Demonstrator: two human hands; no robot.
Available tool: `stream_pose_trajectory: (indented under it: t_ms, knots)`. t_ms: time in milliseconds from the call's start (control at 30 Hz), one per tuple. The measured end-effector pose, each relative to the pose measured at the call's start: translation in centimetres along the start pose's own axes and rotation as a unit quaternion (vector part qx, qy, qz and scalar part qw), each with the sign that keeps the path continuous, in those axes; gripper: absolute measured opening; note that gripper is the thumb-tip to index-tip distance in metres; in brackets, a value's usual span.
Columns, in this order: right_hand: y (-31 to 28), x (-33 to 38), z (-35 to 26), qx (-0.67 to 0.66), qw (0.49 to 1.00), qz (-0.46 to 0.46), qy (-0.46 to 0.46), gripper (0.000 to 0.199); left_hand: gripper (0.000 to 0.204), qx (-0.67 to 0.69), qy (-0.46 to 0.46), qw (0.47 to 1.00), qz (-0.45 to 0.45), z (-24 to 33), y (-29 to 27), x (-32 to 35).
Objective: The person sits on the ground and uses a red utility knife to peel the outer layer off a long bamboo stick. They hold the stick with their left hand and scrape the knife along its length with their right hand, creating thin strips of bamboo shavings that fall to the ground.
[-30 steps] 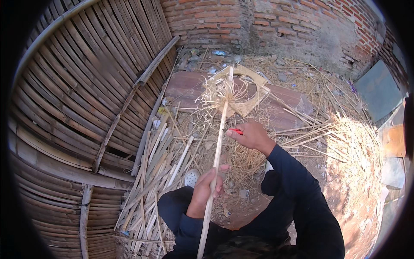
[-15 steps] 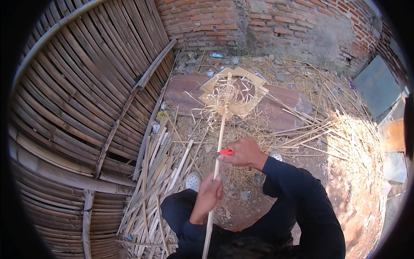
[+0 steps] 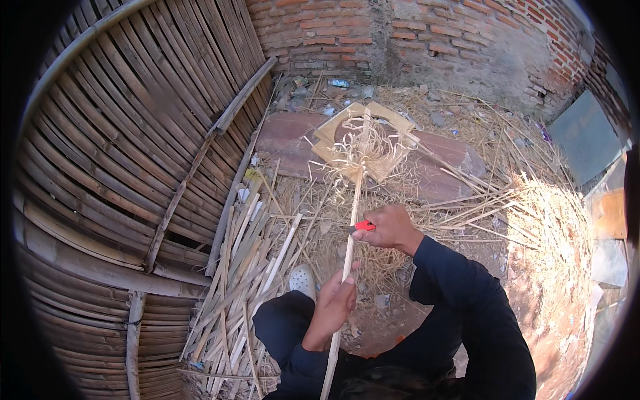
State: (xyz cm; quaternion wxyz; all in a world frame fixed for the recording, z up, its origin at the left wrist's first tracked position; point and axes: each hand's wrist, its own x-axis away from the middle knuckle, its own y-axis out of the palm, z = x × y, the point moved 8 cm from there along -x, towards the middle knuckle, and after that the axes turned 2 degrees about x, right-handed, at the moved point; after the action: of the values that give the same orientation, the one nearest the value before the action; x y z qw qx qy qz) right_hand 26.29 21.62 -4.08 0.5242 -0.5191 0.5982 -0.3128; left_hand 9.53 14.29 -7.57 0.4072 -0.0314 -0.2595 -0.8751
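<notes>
A long, pale bamboo strip (image 3: 356, 200) runs from the lower edge away from me. Its far end meets a clump of curled shavings (image 3: 368, 148) on a piece of cardboard with a large round hole (image 3: 395, 119). My left hand (image 3: 335, 300) is wrapped round the strip at its nearer part. Farther up, my right hand (image 3: 389, 227) grips a red-handled cutter knife (image 3: 365, 226), with its dark front end against the strip. The blade's edge is too small to make out.
Many loose bamboo strips (image 3: 247, 267) lie on the left beside a slatted bamboo wall (image 3: 127, 133). A reddish sheet (image 3: 440, 163) lies under the cardboard. Straw and sticks (image 3: 540, 207) cover the right side. A brick wall (image 3: 460, 40) stands behind. A pale clog (image 3: 303, 280) shows near my knee.
The strip, both hands and the knife appear slightly farther right in the picture. The view has shifted a little too. Both hands keep their hold.
</notes>
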Motion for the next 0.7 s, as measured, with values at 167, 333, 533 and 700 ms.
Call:
stream_pose_trajectory:
  t_ms: [167, 333, 533, 700]
  knots:
    - [-0.9, -2.0, 9.2, 0.026, 0.987, 0.086, 0.133, 0.061, 0.038, 0.011, -0.032, 0.999, -0.023, -1.8, 1.8, 0.7]
    - [-1.2, -1.8, 11.7, 0.046, 0.974, 0.057, 0.214, 0.064, 0.038, 0.020, -0.054, 0.998, -0.036, -2.2, 2.0, 0.3]
    - [-0.5, 0.4, 1.6, -0.021, 0.999, -0.027, 0.036, 0.064, 0.039, 0.170, -0.051, 0.984, -0.014, -0.3, 0.6, 0.2]
    - [-1.0, 1.6, -2.7, -0.050, 0.998, 0.001, -0.042, 0.063, 0.040, 0.210, -0.062, 0.976, -0.016, -0.1, 0.4, 0.8]
